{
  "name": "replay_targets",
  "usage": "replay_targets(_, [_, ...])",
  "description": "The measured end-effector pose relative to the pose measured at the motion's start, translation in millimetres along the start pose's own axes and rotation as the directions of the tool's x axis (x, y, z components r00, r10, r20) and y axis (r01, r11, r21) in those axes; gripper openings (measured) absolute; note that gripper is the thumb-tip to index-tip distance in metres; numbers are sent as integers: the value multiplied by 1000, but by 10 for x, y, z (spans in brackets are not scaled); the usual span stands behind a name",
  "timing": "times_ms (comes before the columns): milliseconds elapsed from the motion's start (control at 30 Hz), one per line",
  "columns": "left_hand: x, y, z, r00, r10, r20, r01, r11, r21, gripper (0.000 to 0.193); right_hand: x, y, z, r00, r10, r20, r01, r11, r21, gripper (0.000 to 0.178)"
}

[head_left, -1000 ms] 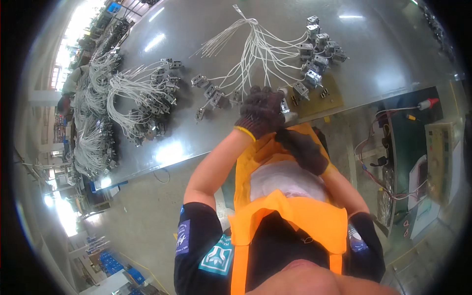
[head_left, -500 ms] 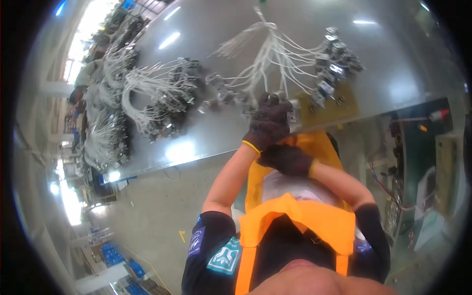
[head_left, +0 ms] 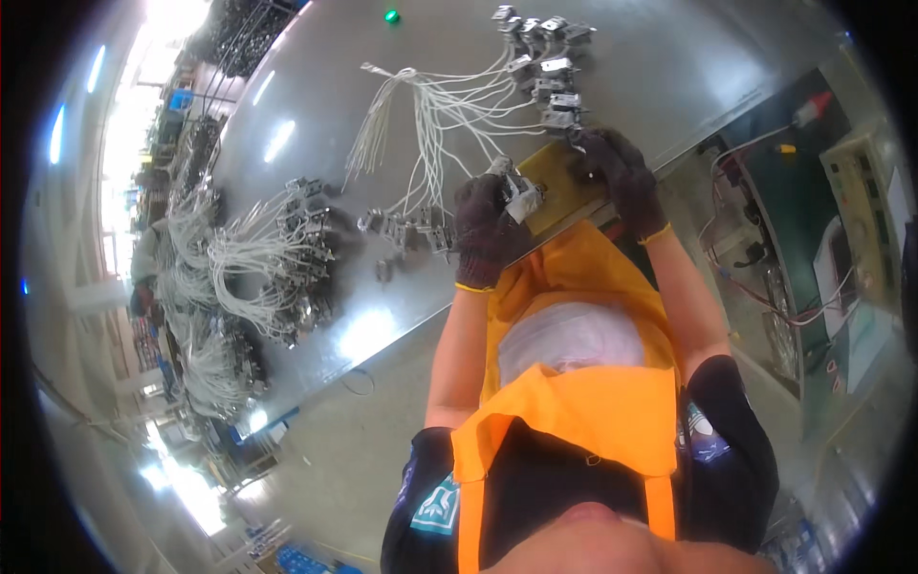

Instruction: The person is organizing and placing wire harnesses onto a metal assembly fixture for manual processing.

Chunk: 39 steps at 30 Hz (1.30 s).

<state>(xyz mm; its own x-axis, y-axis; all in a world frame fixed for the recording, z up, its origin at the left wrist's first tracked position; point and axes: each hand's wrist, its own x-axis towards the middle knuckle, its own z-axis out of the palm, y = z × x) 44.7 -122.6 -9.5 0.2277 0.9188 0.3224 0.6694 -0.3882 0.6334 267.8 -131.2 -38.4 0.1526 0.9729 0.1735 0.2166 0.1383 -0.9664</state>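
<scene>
In a dark knit glove with a yellow cuff, my left hand [head_left: 481,230] grips a small silvery metal connector [head_left: 522,199] at the left end of a flat yellow-brown plate [head_left: 562,199]. My right hand [head_left: 623,184], gloved alike, is over the plate's right part. Its fingers are curled downward, and what they hold, if anything, is hidden. Beyond the hands lies a bundle of white wires [head_left: 427,115], tied at its far end. More metal connectors [head_left: 555,81] sit on its right-hand wires, just past my right hand. Others [head_left: 409,232] lie left of my left hand.
Piles of similar white-wire bundles [head_left: 258,258] cover the left of the shiny metal table [head_left: 316,143]. The table's near edge runs just in front of my orange apron [head_left: 564,421]. To the right stand a beige box [head_left: 865,191] and loose red and white cables [head_left: 712,230].
My right hand has moved up from below my left hand onto the plate's right part. My left hand now grips a connector at the plate's left end. The whole view has shifted.
</scene>
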Motion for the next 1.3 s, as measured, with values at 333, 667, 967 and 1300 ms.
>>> replay_targets(333, [-29,320,281,996,23,-83,-6,980,199,57,-558,-145,-87,865,447,227,-500,747,438,21])
replay_targets(667, [32,208,229,996,91,6,-91,988,124,49,-684,-67,278,995,-72,74,72,997,6,23])
replay_targets(967, [18,106,297,993,49,-105,-37,993,112,46,-786,-113,275,977,179,117,-206,932,298,27])
replay_targets(1300, [13,183,255,996,58,-67,-52,995,87,43,-757,-244,332,973,220,68,-230,922,310,31])
